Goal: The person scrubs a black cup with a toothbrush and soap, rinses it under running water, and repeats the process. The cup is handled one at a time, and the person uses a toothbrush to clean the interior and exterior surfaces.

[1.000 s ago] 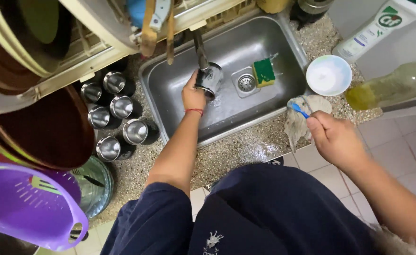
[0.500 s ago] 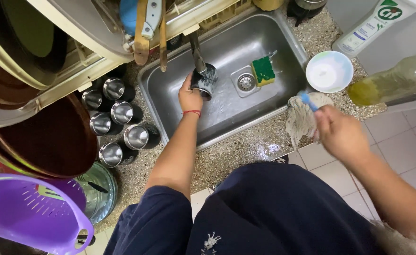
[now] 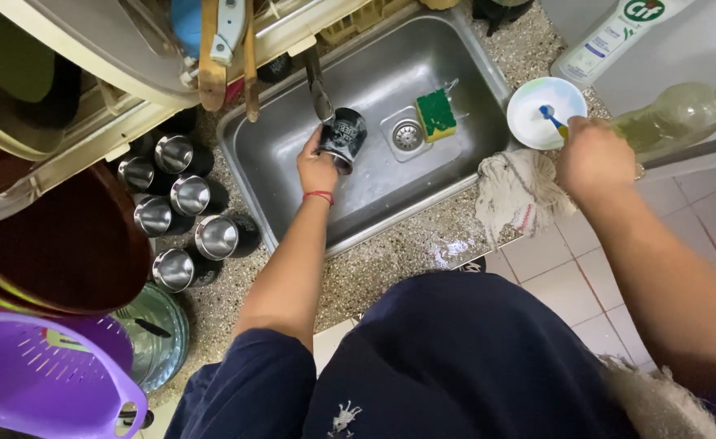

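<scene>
Sink layout, head view: left hand grips dark metal cup, held tilted inside basin directly under tap. Right hand closed on blue-tipped brush, tip dipped in white bowl on counter, right of sink. Green/yellow sponge lies by drain. Rag lies just below bowl. Five steel cups stand grouped left of sink.

Brushed steel sink, speckled stone counter, glossy black cup, ragged cloth, coarse green sponge.
</scene>
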